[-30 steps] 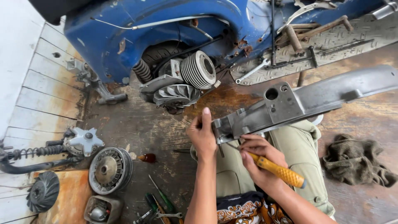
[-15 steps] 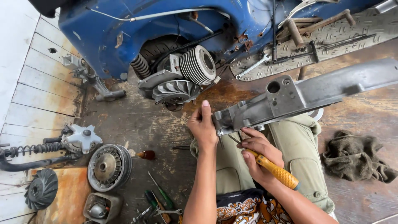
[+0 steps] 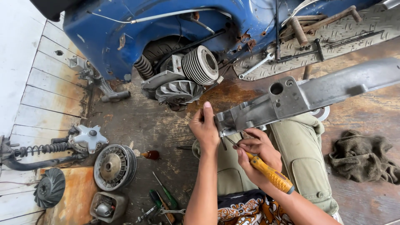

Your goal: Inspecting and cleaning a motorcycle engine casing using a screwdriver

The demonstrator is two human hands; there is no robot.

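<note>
Here, mid-frame: left hand (image 3: pixel 205 127) clamped around the end of the grey metal casting (image 3: pixel 291 98) — steadying it over the lap — right hand (image 3: pixel 259 153) closed on a yellow-handled screwdriver (image 3: pixel 266 171), tip up against its underside.

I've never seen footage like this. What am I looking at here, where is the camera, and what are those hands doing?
The camera sits on a person's head and looks down, so you see their own two arms and their lap. The left hand grips the end of a long grey metal part that rests across their knees. The right hand holds a yellow-handled screwdriver, its tip at the underside of that part. Beyond them lies a blue scooter body with its finned engine exposed. On the worn wooden floor lie a round flywheel, a spring with its hub, a few loose tools and a crumpled rag.
</note>
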